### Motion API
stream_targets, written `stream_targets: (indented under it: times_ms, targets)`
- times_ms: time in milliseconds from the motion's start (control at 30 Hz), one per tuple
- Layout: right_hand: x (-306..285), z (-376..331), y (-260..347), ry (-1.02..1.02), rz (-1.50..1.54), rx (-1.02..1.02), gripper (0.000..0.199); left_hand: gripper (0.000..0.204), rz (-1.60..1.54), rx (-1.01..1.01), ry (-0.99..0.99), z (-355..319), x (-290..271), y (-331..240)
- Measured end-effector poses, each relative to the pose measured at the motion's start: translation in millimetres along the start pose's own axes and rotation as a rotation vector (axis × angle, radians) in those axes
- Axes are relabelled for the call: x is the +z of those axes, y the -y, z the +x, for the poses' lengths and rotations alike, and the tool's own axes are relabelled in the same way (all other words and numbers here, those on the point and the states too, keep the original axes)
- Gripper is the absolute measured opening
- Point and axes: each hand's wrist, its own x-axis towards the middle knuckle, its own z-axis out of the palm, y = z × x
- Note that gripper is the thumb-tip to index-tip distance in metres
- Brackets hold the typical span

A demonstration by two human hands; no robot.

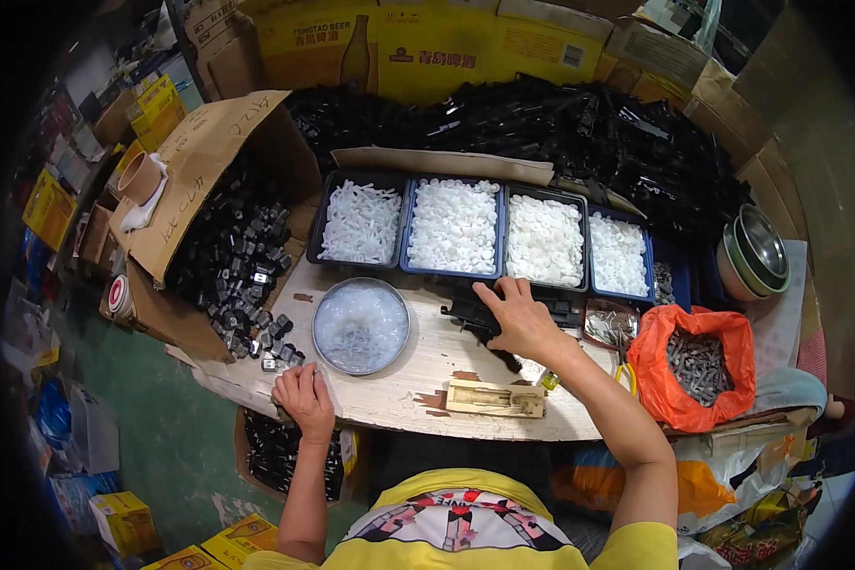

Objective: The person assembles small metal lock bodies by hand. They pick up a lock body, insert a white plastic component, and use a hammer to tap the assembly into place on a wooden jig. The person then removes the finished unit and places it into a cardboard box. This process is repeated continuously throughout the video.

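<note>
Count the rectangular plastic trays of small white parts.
4, side by side beyond the right hand: leftmost black tray, next blue tray, then dark tray, rightmost blue tray.

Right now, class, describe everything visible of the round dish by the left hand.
The round dish has a grey rim, perhaps metal. It holds translucent, bluish-white material, greyer toward the near side; what that is cannot be told. It sits flat on the whitish bench, nearer the person than the white-filled trays and right of the black-and-silver parts. The left hand is close by, not gripping it.
</note>
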Motion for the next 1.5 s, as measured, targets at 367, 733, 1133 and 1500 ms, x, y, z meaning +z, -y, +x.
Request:
stream_targets:
  times_ms: [367, 733, 1133, 1500]
  targets:
    - [22.0, -15.8, -35.3, -0.49, -0.037, -0.26, 0.017, 0.023, -0.154, -0.036, -0.021, 0.8, -10.4, 1.1]
    - [43.4, -15.3, -32.8, -0.568, 0.007, -0.246, 0.016, 0.019, -1.27, -0.763, 0.289, 3.9, -34.9, -68.8]
    - [20.6, -10.6, -49.9, -0.601, 0.417, -0.172, 0.013, 0.015, -1.484, -0.914, 0.593, 3.1, -18.6, -119.0]
    - [58.8, -108.4, 3.6, -0.494, 0.126, -0.418, 0.034, 0.017, -1.536, -0.925, 0.643, -6.6, -11.3, -114.2]
